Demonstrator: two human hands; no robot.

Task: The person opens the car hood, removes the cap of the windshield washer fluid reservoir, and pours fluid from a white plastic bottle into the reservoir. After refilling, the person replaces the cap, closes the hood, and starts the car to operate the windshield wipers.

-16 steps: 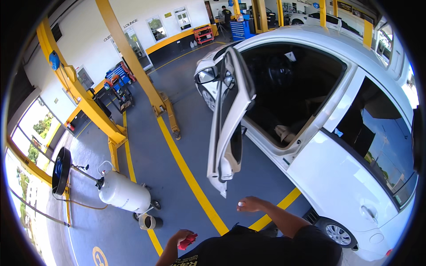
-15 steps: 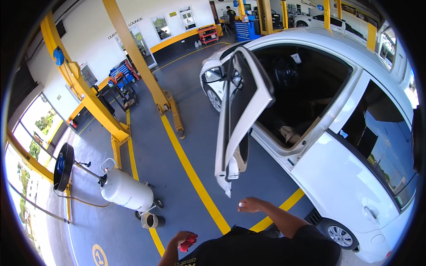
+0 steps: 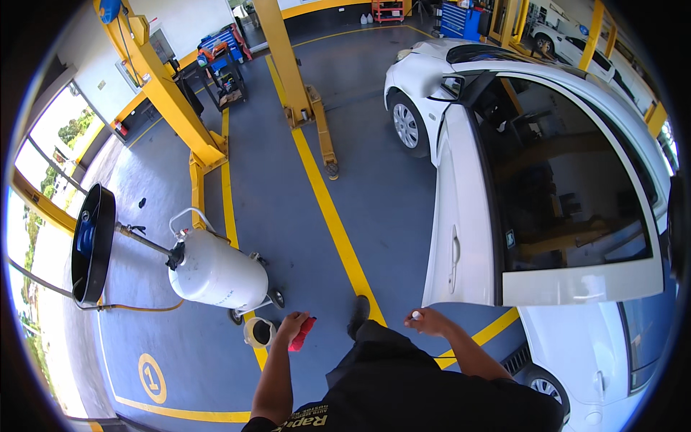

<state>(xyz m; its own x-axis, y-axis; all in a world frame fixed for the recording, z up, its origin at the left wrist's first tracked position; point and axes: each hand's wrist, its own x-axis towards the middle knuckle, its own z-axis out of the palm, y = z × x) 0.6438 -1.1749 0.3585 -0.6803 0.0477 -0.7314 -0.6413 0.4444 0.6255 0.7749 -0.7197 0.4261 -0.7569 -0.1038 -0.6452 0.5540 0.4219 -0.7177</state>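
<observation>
In my left hand (image 3: 291, 327), the fingers are closed round a crumpled red cloth (image 3: 302, 336). My right hand (image 3: 430, 322) is curled round a small object whose rounded white end (image 3: 416, 315) pokes out by the thumb; the rest is hidden, so I cannot tell its kind. To the right of that hand, a white car's front door (image 3: 471, 209) stands open, its outer face and handle showing, not touched by either hand. My dark shoe (image 3: 358, 317) is on the floor between the hands.
A white wheeled tank (image 3: 219, 270) with a black round pan (image 3: 93, 243) stands at left, a bucket (image 3: 258, 333) beside it. Yellow lift posts (image 3: 277, 65) rise ahead, with a low lift arm (image 3: 324, 137) along the floor. A tool cart (image 3: 223, 79) stands farther back.
My view has moved forward past the door's edge, so its outer side now shows instead of its inner side. The tank appears nearer. Both hands keep hold of their things.
</observation>
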